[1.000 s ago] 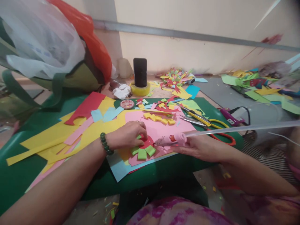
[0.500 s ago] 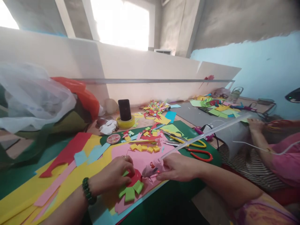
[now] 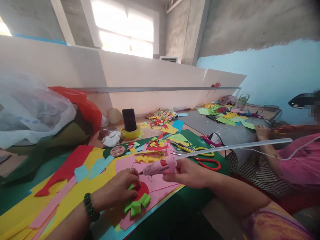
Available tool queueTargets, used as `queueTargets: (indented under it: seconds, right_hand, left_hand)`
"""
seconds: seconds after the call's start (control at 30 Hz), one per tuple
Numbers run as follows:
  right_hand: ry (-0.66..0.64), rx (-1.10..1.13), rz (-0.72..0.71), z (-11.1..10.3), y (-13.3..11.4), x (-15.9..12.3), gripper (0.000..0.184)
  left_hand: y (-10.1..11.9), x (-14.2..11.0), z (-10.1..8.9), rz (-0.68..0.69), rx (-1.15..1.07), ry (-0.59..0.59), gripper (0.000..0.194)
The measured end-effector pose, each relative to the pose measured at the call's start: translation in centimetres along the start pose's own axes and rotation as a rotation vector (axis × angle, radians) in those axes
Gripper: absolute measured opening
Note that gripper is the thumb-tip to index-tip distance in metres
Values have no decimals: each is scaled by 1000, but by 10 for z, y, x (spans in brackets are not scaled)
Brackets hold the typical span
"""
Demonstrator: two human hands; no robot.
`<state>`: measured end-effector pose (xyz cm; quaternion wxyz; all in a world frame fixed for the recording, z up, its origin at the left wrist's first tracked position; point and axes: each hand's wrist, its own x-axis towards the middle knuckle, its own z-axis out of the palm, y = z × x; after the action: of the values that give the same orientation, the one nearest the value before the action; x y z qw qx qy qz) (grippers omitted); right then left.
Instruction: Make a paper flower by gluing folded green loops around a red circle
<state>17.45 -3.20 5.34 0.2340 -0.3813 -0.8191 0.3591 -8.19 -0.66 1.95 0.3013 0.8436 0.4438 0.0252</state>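
Note:
My right hand [image 3: 191, 173] is wrapped round a pink hot glue gun [image 3: 156, 167]. A long clear glue stick [image 3: 232, 146] juts from the gun's back toward the right, and the nozzle points left, close by my left fingers. My left hand [image 3: 120, 188] has its fingers curled down at the edge of a red paper circle [image 3: 143, 190], holding it against pink paper [image 3: 155, 193]. Folded green paper pieces [image 3: 136, 209] ring the circle's near side; one is partly under my left fingers. Beyond lies a row of folded yellow paper pieces [image 3: 147, 159].
Yellow-handled scissors [image 3: 203, 151] and red-handled scissors [image 3: 210, 164] lie past my right hand. A phone [image 3: 129, 120] stands in a yellow tape roll [image 3: 130, 132]. Plastic bags [image 3: 32, 110] fill the left. At right, a co-worker in a pink sleeve [image 3: 297, 163] sits near paper scraps [image 3: 230, 117].
My right hand has raised the glue gun and turned it, so the nozzle moved up and left toward my left fingers. The glue stick swung flatter. My left hand stays on the red circle.

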Motion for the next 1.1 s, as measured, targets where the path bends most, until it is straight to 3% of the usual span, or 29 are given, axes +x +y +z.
queueTargets:
  seconds: [0.07,0.13,0.33,0.47,0.6,0.7,0.83,0.97,1.1]
  right_hand:
    - [92,56,-1,-8,4,4,49]
    - [269,75,30,-27,8,13,53]
    - [993,69,0,-129,18,74,50]
    - [1217,159,-18,-192,30,111,37]
    - [1340,248,45,-223,44,124,25]
    - [1371,265,44,-229,53,122,26]
    - [1307,224,46,-215,67,113,39]
    - [1146,40,26,-181,85,87,43]
    - [935,-203,193,-140,105,51,45]
  left_hand:
    - [0,-1,0,-11,-14,4,17]
    - [2,-2,0,-16,-13,5,17]
    - [7,-3,-1,-29,-4,-1,17]
    - [5,-2,0,-41,-14,4,18]
    - [7,-3,-1,-72,-10,-5,19]
    - [8,-3,-2,-61,3,-11,18]
    - [5,-2,-1,-29,15,-5,18]
    - [2,-1,-1,-6,29,-23,20]
    - [3,-2,-2,-15,26,-33,24]
